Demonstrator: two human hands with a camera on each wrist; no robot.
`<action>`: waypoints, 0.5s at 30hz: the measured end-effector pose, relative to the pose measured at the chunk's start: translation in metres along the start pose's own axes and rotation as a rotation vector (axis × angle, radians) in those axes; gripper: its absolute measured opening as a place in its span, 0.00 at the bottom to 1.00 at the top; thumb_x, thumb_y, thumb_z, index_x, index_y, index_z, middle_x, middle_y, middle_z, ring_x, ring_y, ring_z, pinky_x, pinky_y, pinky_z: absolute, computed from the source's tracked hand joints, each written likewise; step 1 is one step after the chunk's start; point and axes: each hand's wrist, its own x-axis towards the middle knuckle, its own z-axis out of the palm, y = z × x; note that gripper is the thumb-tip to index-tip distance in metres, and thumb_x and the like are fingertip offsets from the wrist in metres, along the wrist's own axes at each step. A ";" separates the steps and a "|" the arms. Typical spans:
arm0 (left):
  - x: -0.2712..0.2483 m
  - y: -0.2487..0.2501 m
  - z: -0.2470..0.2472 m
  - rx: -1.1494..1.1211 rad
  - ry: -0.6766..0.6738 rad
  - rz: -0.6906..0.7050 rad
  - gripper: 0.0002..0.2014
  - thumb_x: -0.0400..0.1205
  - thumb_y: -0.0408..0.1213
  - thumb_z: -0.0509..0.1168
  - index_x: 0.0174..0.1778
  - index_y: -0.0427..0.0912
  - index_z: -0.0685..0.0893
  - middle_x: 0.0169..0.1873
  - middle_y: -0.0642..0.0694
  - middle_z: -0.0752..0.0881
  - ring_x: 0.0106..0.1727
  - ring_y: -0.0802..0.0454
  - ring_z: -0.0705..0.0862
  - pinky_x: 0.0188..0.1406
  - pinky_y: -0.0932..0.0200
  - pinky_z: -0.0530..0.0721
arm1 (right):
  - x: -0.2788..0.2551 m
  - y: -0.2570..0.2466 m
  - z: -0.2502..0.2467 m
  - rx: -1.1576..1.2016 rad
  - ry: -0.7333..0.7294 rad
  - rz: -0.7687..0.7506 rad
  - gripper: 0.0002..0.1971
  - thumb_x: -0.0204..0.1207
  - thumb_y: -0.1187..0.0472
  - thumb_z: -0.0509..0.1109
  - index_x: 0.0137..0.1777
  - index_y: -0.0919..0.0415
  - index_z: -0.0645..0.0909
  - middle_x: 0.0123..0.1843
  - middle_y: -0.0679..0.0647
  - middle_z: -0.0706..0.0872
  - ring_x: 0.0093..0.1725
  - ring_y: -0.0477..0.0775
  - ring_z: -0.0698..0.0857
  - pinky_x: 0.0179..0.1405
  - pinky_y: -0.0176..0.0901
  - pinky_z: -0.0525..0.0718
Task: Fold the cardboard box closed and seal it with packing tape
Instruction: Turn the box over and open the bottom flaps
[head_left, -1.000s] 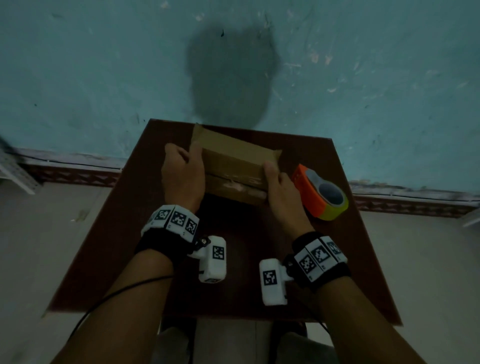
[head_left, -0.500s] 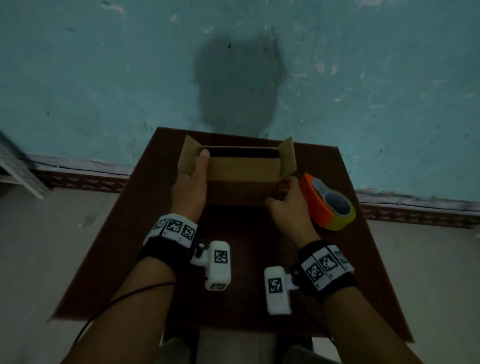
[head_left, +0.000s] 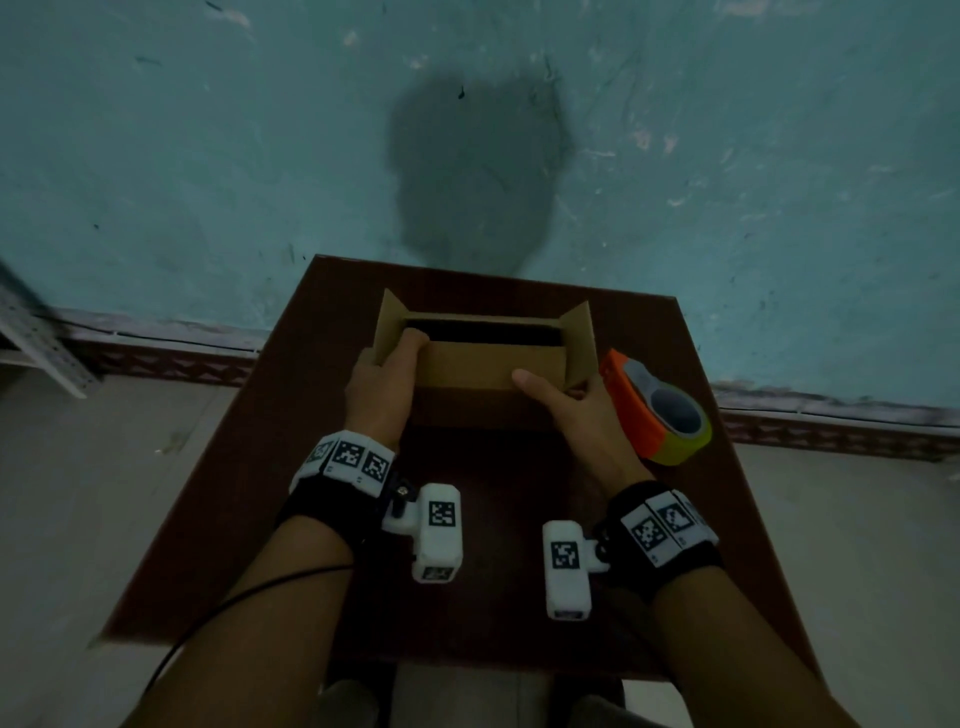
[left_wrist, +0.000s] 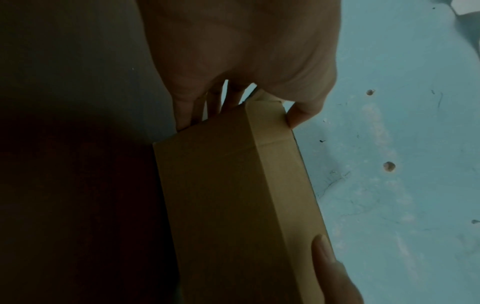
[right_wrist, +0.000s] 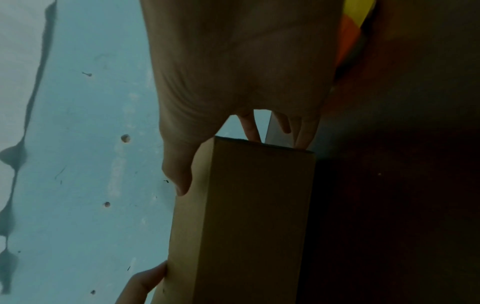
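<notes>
Standing behind everything, a teal wall (head_left: 208, 156) carries a dark stain; a dark brown table (head_left: 249, 519) sits against it, its near edge cut off by the person's forearms; on the table's far half lies the cardboard box (head_left: 483, 364), top still open, 2 end flaps upright and the near long flap folded over the dark opening; the left hand (head_left: 376, 387) grasps the box's left end, thumb on the near flap and fingers down the outer side, as the left wrist view (left_wrist: 244, 51) confirms; the right hand (head_left: 582, 415) grasps the right end, thumb laid flat on the near flap, fingers behind the right end flap; the box thus lies between the 2 hands, touching both; just beside the right hand rests the orange tape dispenser (head_left: 631, 410) with its yellow roll, touching no hand; fingertips of both hands are hidden behind cardboard; the box's inside is too dark to make out; the right wrist view (right_wrist: 241, 61) shows only a blurred sliver of the dispenser.
</notes>
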 end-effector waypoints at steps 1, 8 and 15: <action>0.002 0.000 0.000 -0.008 -0.006 0.000 0.37 0.64 0.69 0.73 0.68 0.57 0.81 0.63 0.47 0.86 0.62 0.41 0.87 0.64 0.34 0.87 | 0.000 -0.001 0.000 0.015 -0.002 0.006 0.56 0.56 0.29 0.90 0.84 0.45 0.74 0.76 0.45 0.86 0.73 0.51 0.87 0.78 0.62 0.83; 0.007 0.003 -0.003 -0.125 -0.115 -0.029 0.30 0.63 0.55 0.74 0.58 0.44 0.84 0.55 0.40 0.86 0.55 0.38 0.87 0.55 0.34 0.86 | -0.006 -0.003 0.001 0.064 -0.060 0.023 0.49 0.60 0.29 0.89 0.81 0.41 0.76 0.74 0.43 0.89 0.72 0.50 0.89 0.78 0.62 0.82; 0.005 0.006 -0.012 -0.176 -0.273 -0.072 0.21 0.50 0.38 0.73 0.38 0.47 0.76 0.41 0.45 0.75 0.39 0.47 0.76 0.47 0.40 0.75 | -0.003 -0.003 0.000 0.216 -0.117 0.166 0.57 0.57 0.17 0.79 0.87 0.42 0.75 0.76 0.52 0.88 0.75 0.59 0.87 0.82 0.65 0.78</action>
